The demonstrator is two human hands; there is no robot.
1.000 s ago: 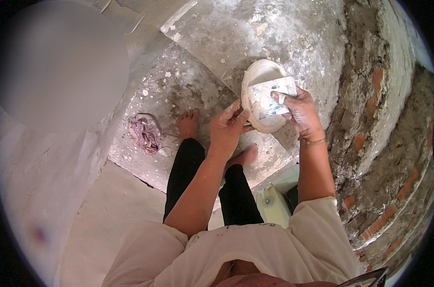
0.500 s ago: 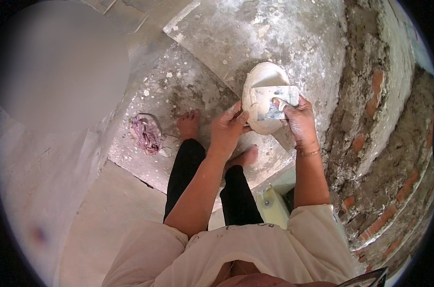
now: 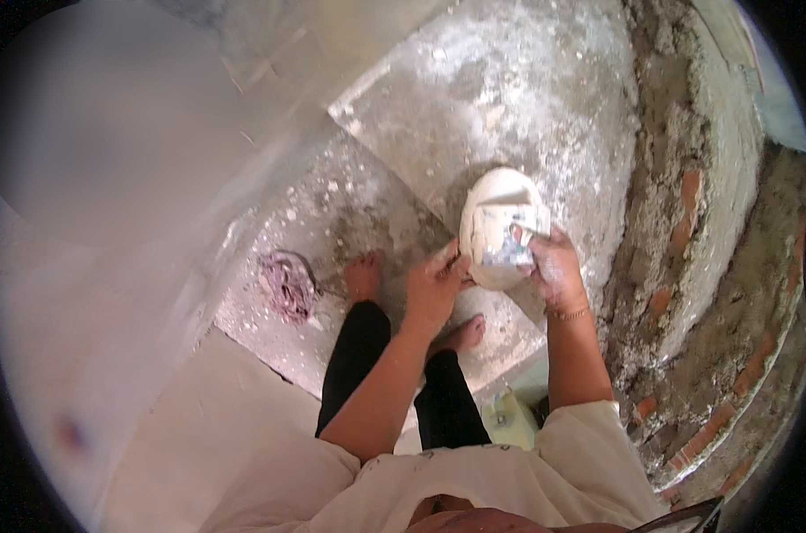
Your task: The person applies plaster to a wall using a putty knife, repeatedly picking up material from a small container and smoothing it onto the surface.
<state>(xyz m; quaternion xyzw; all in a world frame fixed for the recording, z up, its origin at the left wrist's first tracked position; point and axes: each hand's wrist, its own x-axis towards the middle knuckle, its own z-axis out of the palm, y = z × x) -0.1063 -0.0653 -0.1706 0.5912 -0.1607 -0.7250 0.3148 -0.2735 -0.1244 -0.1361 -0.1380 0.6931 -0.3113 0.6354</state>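
Note:
A white oval bowl (image 3: 470, 213) with pale, pasty plaster smeared inside is held out in front of me. My left hand (image 3: 433, 291) is closed on the bowl's near-left rim. In my right hand (image 3: 554, 269) is a flat rectangular scraper (image 3: 499, 226), coated with white paste, lying across the bowl's opening. The right thumb presses on the scraper's upper face; the other right fingers are hidden beneath it. The scraper covers the middle of the bowl.
My bare feet (image 3: 363, 275) stand on a dusty slab (image 3: 403, 115) speckled with white flakes. A crumpled purplish cloth (image 3: 287, 286) lies to their left. Broken masonry with exposed brick (image 3: 687, 209) rises at the right. A pale yellow-green container (image 3: 509, 417) stands behind my legs.
The whole view has shifted, so bowl, hands, feet and cloth appear lower in the picture. Both hands keep their holds, and the scraper stays over the bowl.

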